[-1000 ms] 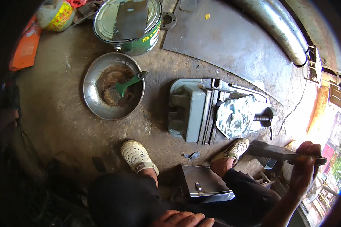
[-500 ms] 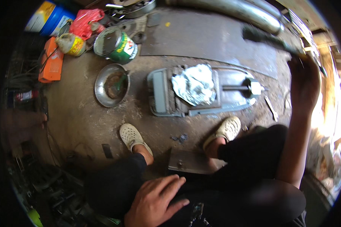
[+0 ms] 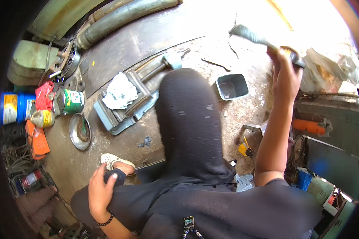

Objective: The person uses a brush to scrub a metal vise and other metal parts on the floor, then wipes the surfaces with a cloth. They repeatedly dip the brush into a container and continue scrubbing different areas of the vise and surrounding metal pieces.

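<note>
My right hand, raised at the upper right, is closed round the dark handle of a brush-like tool. Its grey, rounded end points left; glare and blur hide whether it is bristle or blade. On my left thigh lies my left hand, fingers stretched and holding nothing. A light blue bench vise sits on the floor beyond my legs, with a crumpled white cloth or sheet over its jaws. Left of the vise is a metal bowl with a green-handled item in it. A dark square container stands right of my raised knee.
A green can, a red plastic bag, a blue bucket and an orange box crowd the left. Metal pipes lie at the far side. A yellow tool and a plastic bag are at the right.
My view has swung right, so the vise and bowl appear farther left and the square container shows. The right hand still holds the tool; the left hand still rests on my leg.
</note>
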`<state>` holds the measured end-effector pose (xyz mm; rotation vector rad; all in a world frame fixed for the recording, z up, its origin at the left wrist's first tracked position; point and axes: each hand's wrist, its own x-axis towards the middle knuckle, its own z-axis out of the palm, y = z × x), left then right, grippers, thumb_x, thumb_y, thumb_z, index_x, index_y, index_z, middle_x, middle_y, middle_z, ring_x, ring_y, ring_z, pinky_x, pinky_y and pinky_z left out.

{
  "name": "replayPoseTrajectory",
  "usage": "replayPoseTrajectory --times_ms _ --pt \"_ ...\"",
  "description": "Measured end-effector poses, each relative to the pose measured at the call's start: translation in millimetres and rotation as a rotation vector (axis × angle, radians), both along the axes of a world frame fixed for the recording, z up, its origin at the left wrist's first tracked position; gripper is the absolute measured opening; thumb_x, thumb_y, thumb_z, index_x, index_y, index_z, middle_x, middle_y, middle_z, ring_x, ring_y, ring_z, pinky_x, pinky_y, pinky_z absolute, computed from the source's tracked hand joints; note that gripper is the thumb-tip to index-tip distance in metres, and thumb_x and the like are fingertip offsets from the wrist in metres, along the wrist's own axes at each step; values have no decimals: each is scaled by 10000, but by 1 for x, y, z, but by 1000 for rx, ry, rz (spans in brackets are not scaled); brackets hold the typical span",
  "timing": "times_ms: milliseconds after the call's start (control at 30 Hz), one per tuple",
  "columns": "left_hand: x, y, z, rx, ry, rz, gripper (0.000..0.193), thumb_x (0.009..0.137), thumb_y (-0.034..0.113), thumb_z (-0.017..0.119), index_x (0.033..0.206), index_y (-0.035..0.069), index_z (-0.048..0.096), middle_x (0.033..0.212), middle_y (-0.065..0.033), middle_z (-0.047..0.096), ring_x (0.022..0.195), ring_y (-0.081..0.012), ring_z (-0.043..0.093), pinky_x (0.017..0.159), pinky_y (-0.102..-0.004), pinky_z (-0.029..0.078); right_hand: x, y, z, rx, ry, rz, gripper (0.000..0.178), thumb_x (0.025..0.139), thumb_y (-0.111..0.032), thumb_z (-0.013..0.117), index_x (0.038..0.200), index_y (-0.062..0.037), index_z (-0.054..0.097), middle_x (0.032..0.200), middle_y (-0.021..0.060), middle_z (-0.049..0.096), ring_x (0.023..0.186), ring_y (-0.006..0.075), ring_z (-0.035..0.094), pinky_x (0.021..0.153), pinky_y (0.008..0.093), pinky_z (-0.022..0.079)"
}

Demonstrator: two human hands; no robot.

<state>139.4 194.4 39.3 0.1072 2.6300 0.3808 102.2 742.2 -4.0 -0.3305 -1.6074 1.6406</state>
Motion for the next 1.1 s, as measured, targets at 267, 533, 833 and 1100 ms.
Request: replayPoseTrajectory --times_ms 267,533,833,1100 --pt "-15 25 11 1 38 -38 501 858 103 695 1327 -16 562 1178 -239 660 1051 -344 656 911 -411 510 72 29 -161 488 -797 -84 203 878 -136 714 1046 -41 653 879 111 716 808 168 687 747 320 543" --pt "-6 26 13 19 19 100 495 856 117 706 1314 -21 578 1166 -221 668 1017 -315 651 876 -400 520 20 16 -255 664 -1000 105 256 822 -120 710 1066 -61 664 914 198 714 885 356 707 787 418 557" --pt "-15 9 4 18 7 76 498 854 132 711 1311 -17 580 1135 -224 669 991 -325 650 884 -406 512 52 36 -227 468 -829 -111 270 824 -149 768 1038 -23 660 837 89 696 762 169 670 729 320 542" --pt "-36 8 2 94 79 -31 489 843 107 704 1301 -8 578 1142 -231 659 984 -364 651 878 -416 507 116 62 -238 -776 -291 -294 161 897 -131 635 991 -5 596 918 137 668 801 234 673 741 355 593"
